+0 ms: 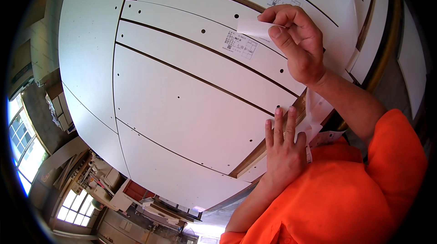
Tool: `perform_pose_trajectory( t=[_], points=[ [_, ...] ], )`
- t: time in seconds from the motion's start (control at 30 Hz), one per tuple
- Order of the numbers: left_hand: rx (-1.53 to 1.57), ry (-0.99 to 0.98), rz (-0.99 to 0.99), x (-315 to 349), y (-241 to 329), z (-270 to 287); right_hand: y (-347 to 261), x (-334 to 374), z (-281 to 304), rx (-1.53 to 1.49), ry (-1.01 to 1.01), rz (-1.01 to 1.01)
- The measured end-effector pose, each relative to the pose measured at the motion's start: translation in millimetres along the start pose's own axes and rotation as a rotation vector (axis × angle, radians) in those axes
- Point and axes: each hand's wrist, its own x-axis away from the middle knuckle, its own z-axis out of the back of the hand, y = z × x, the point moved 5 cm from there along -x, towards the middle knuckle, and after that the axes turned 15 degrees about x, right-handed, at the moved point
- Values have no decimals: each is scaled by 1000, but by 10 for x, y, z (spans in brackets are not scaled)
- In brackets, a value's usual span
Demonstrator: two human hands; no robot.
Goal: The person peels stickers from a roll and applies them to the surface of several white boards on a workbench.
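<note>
One pinch, right hand [306,57]: thumb and forefinger were closed on the end of a white slip [255,27], other fingers loosely curled. Slip lay leftward of the fingertips, long axis near level across the view, free end pointing away from the wrist. It overhung a seam between panel strips; couldn't tell whether its underside touched. A printed label [240,46] sat just below it on the nearer strip [173,22]; a black hole [236,16] showed just off the free end. Right hand was the nearer by far. Left hand [287,148] was well apart, closer to the body: fingers straight, slightly parted, nothing seen in them, laid over the right edge of a wide white panel [182,121]. Farther out, right: orange sleeve [396,148].
</note>
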Motion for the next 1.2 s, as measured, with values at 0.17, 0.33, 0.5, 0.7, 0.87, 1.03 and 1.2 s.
perform_pose_trajectory(
  t=[0.17,0.33,0.5,0.7,0.87,1.03,1.2],
  points=[
    [-2,-6,6,-3,3,8,16,5,-6,-15,-3,-3],
    [3,-8,9,-5,9,15,4,4,-2,-8,1,-5],
    [-3,-15,9,-4,2,10,6,4,5,5,-4,-10],
    [-10,-19,10,-10,2,18,1,-4,1,14,-12,-10],
    [-9,6,3,-3,6,25,7,-15,-16,-36,12,4],
    [-3,-4,16,12,14,18,-10,7,4,-48,44,-30],
    [-3,-22,25,12,30,39,-4,-10,20,-30,39,-15]
  ],
)
